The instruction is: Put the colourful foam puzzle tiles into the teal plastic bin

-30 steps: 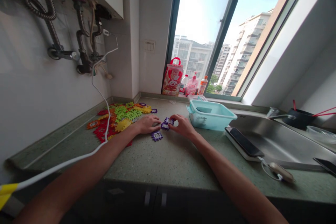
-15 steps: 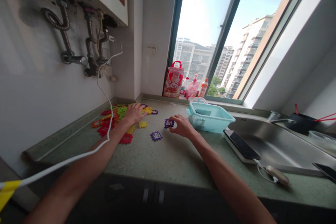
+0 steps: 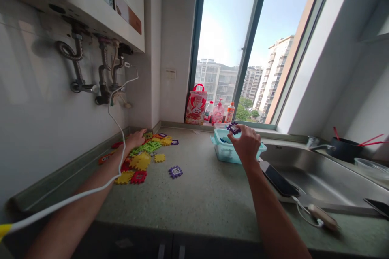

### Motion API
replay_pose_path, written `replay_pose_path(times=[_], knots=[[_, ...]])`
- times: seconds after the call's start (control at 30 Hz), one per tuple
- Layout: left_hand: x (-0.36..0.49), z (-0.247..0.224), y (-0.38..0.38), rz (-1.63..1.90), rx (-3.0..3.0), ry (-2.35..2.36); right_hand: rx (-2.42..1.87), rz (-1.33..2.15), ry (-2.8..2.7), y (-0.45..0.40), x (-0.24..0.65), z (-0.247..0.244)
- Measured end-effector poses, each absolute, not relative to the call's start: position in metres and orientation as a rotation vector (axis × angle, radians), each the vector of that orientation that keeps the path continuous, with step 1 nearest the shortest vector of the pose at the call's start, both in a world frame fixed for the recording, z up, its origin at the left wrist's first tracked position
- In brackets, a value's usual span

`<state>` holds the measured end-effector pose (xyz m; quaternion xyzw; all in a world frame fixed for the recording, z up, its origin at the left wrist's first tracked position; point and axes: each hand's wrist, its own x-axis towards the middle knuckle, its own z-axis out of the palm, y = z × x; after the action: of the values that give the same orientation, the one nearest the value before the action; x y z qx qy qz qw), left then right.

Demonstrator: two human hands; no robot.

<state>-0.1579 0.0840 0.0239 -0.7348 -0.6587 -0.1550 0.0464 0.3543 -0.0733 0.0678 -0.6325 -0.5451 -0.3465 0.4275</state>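
My right hand (image 3: 246,142) is raised above the light blue plastic tub (image 3: 224,154), pinching a purple toothed puzzle tile (image 3: 233,128) between thumb and fingers. Some dark blue pieces (image 3: 224,140) show inside the tub. At the left, my left hand (image 3: 135,139) rests at the back of a heap of tiles with its fingers stretched out. Green tiles (image 3: 150,146), yellow tiles (image 3: 140,161) and a red tile (image 3: 139,177) make up much of that heap. Apart from it lie a purple tile (image 3: 175,172) and a small yellow tile (image 3: 159,158).
A white cable (image 3: 91,190) hangs across my left forearm. Beyond the tub, bottles (image 3: 218,113) and a red bag (image 3: 196,107) stand by the window. To the right are a phone (image 3: 281,180), a power bank (image 3: 322,216) and the steel sink (image 3: 319,170).
My right hand has lifted the purple tile off the counter and carried it right, over the tub. My left hand has slid left across the heap, uncovering green and yellow tiles.
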Motion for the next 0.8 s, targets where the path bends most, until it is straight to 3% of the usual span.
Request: replay_pose_path(times=[0.17,0.47,0.8], knots=[[-0.157,0.020,0.090,-0.397,-2.130,-2.085,-1.745,-0.849,-1.433,-0.071,0.355,0.061],[-0.164,0.022,0.086,-0.370,-1.932,-1.967,-1.286,-0.610,-1.949,-0.071,0.270,0.046],[-0.095,0.052,0.063,-0.718,-2.177,-1.171,-1.092,-0.445,-2.289,-0.072,0.236,0.016]])
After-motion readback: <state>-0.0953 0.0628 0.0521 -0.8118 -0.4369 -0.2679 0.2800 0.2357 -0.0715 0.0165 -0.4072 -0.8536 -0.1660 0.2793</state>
